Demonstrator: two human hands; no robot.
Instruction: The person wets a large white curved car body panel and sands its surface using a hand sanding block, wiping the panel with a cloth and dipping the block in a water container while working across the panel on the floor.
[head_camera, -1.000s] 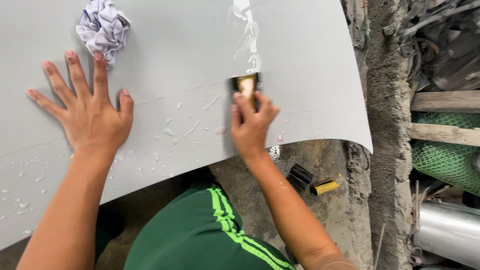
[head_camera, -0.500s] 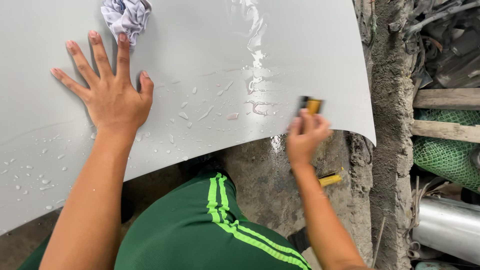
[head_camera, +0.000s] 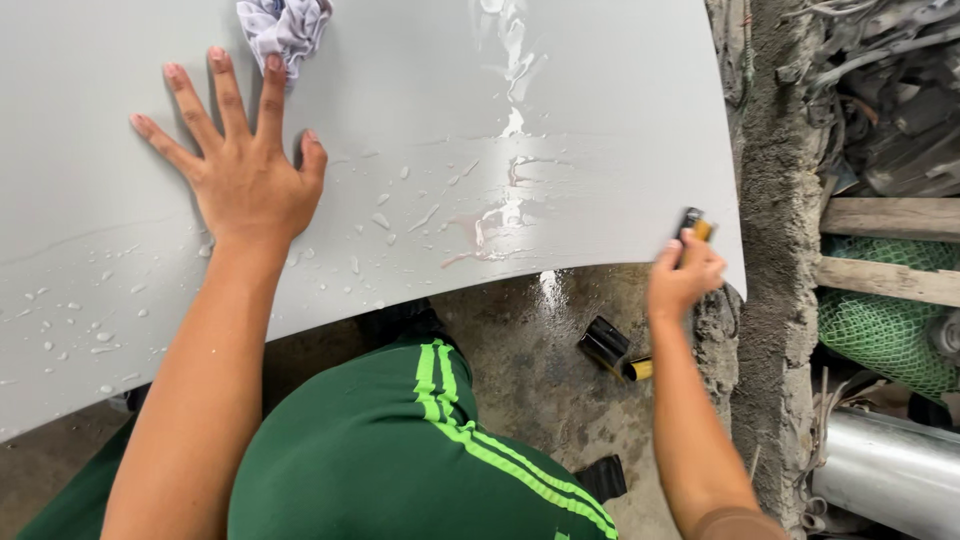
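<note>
Panel: a large grey sheet-metal panel (head_camera: 420, 90) fills the far and left part of the view, its curved near edge running from the near left up toward the right; water droplets and a wet streak lie across its middle.
Left hand: the left hand (head_camera: 240, 170) lies flat on the panel with fingers spread, grasping nothing; it sits in much the same spot on the panel as half a second ago.
Cloth: a crumpled white-and-lilac rag (head_camera: 285, 25) rests on the panel just beyond the left fingertips, touching or nearly touching the middle finger.
Wet streak: a glossy trail of water (head_camera: 510, 170) runs from the far edge down to the panel's near edge, right of the left hand.
Right hand: the right hand (head_camera: 683, 280) is clenched around a small black-and-yellow sanding block (head_camera: 692, 225), pressed at the panel's near right edge; it has moved rightward along the edge since the earlier frames, when it worked nearer the streak.
Floor items: a black-and-yellow tool (head_camera: 612, 352) lies on the wet concrete floor (head_camera: 520, 360), near the right forearm.
Clothing: green trousers with bright green stripes (head_camera: 400, 460) occupy the near centre.
Surroundings: a rough concrete post (head_camera: 775, 200) stands right of the panel; green netting (head_camera: 880, 330) and a metal pipe (head_camera: 890, 470) lie farther right.
</note>
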